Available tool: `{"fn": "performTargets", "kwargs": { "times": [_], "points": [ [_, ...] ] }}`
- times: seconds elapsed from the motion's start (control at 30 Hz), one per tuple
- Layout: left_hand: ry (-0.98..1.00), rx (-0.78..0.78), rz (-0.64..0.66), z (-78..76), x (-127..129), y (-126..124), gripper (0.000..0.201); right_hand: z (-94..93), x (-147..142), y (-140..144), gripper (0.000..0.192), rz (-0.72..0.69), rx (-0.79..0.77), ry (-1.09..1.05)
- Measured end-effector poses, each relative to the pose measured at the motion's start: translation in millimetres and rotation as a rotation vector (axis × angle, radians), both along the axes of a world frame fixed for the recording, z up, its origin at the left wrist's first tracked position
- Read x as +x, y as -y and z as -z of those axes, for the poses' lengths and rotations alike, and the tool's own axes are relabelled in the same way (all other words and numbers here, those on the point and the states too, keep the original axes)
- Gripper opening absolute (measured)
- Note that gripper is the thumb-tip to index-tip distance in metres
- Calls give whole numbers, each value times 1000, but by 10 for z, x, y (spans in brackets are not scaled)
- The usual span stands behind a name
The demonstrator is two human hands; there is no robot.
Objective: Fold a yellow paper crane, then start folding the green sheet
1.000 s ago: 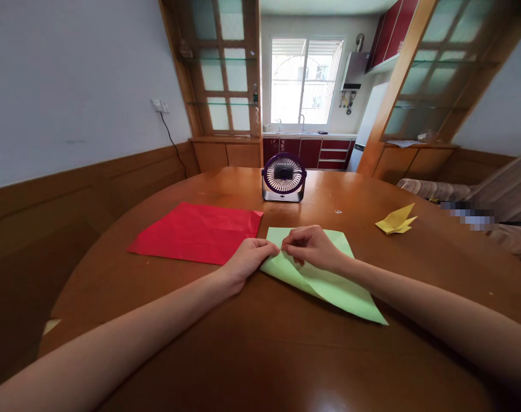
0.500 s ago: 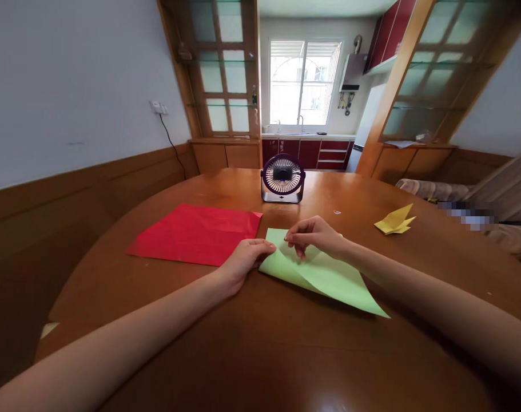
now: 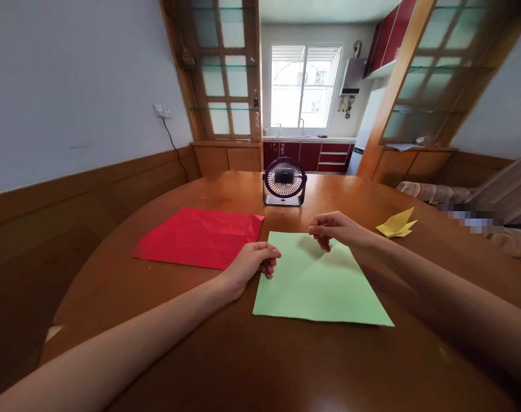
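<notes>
Green paper sheet lies open on the wooden table, between two bare hands.
The left hand rests at the sheet's left edge with curled fingers; whether it pinches the paper, I cannot tell. The right hand is over its far side, thumb and forefinger together, nothing visible between them. In my judgement, the sheet could slide or crease crookedly, because its near corners are unheld; a breeze from the desk fan on the far side, if it runs, might lift it. Red paper lies at left, a folded yellow paper at right. Far left, a glass-shelved cabinet contains what seems a small dark bottle.
</notes>
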State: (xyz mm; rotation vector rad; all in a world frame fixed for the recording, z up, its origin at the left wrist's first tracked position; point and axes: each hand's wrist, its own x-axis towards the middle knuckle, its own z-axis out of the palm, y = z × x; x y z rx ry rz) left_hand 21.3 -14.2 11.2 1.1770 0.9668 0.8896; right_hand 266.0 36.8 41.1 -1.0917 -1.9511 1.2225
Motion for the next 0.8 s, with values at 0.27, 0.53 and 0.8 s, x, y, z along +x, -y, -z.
{"fn": "performTargets", "kwargs": {
  "times": [0.27,0.53,0.8],
  "points": [
    [-54,93,54,22,-19,-15,20,84,405,12,42,225,184,386],
    [-526,670,216,-16,-26,100,19,118,685,-117,48,145,-92,348],
    [-648,813,377,23,-47,98,28,88,731,-121,37,222,-27,338]
  ]
}}
